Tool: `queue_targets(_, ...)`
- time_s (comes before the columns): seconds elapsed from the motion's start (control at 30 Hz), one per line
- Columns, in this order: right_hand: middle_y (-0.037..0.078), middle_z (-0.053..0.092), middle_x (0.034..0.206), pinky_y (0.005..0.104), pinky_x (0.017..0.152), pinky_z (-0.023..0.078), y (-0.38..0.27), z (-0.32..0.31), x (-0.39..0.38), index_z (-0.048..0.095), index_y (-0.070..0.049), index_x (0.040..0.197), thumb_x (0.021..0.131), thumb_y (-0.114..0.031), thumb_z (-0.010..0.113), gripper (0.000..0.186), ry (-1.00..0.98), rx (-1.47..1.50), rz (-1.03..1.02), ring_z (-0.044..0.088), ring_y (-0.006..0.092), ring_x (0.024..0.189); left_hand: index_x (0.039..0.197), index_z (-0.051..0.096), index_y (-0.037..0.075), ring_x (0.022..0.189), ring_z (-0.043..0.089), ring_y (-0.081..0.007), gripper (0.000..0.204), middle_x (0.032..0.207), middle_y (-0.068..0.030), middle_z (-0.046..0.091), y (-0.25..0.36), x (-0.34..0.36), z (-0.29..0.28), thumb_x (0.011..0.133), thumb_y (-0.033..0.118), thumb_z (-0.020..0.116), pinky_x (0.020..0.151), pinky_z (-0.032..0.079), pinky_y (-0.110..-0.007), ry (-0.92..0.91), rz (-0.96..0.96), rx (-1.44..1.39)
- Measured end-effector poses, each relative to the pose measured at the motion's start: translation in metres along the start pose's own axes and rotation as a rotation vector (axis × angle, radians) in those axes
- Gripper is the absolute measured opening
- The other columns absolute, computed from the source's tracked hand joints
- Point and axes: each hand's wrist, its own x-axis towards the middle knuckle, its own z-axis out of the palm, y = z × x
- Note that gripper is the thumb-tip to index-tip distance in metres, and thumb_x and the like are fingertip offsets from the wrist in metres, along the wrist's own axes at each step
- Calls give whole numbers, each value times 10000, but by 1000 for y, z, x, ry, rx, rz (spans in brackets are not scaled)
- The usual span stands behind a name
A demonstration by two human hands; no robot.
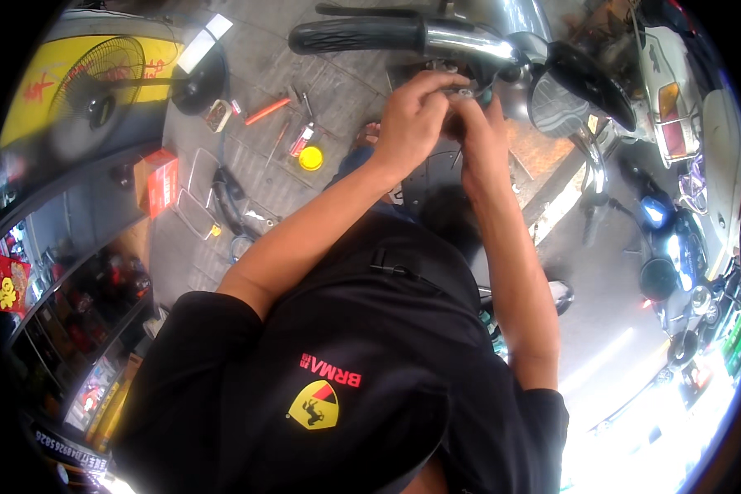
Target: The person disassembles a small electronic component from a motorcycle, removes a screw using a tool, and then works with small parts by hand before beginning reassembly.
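Observation:
My left hand [412, 123] has its fingers curled over a small fitting [464, 93] with metal and teal bits, just below a motorcycle handlebar [461, 45] with a black rubber grip [356, 35]. My right hand [482, 144] is closed at the same spot, its thumb and fingers bent around the fitting. Both hands meet there, and the fingers hide most of what they grip. A round mirror [558, 107] in a black housing is just to the right of them.
Tools, including an orange-handled one [267, 109], lie on paving with a yellow lid [310, 158] and an orange box [155, 181]. A fan [95, 105] stands upper left above shelving [74, 296]. Parked scooters [667, 222] line the right; a rusty board [535, 144] lies behind my right hand.

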Motion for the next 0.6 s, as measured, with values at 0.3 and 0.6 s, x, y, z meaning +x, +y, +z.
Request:
queue_targets(0.3,-1,565,851,220,629,366,-13,-33,-32,617,-6,1039,993,-301,605,299,182,-349,-182,464,77,714,1123,691,3,824,638,-115,362,1013,-62,669,8,2,-6,879,49,427,678,534,-250,-62,-90,-31)
queue_targets(0.6,92,606,976,292,792,489,-45,-26,-49,600,0,977,863,-80,759,211,129,-190,-821,595,168,892,1103,705,13,667,616,-103,369,963,-75,676,45,9,-9,863,88,435,522,505,-224,-102,-223,-17)
